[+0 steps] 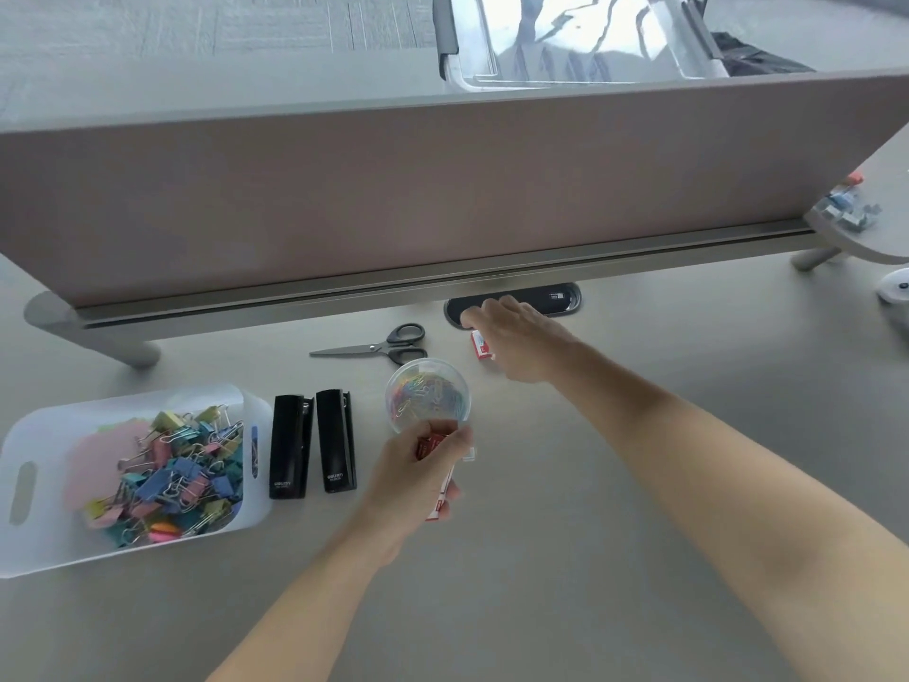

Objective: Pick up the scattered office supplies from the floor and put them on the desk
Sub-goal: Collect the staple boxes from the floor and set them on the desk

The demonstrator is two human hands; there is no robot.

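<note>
We see the grey desk top (565,558) with a long beige divider panel (393,189) across its far edge. At near left sits a translucent white plastic bin (29,489) full of multicoloured binder clips (177,475). Beside it lie two black staplers: left stapler (290,447), right stapler (336,441), side by side, just apart. Black-handled scissors (378,346) lie flat further back, blades pointing left. A clear round plastic cup (427,393) of coloured paper clips stands between the scissors and our left hand (418,477).

Left hand is closed around small red-and-white boxes (433,447), held just near side of the cup; how many we cannot tell.

Right hand (516,339) reaches palm-down, fingers loosely curled over another small red-and-white box (479,346) lying on the desk by the black oval cable grommet (560,298). Whether it grips the box we cannot tell; only the box's left end shows.
</note>
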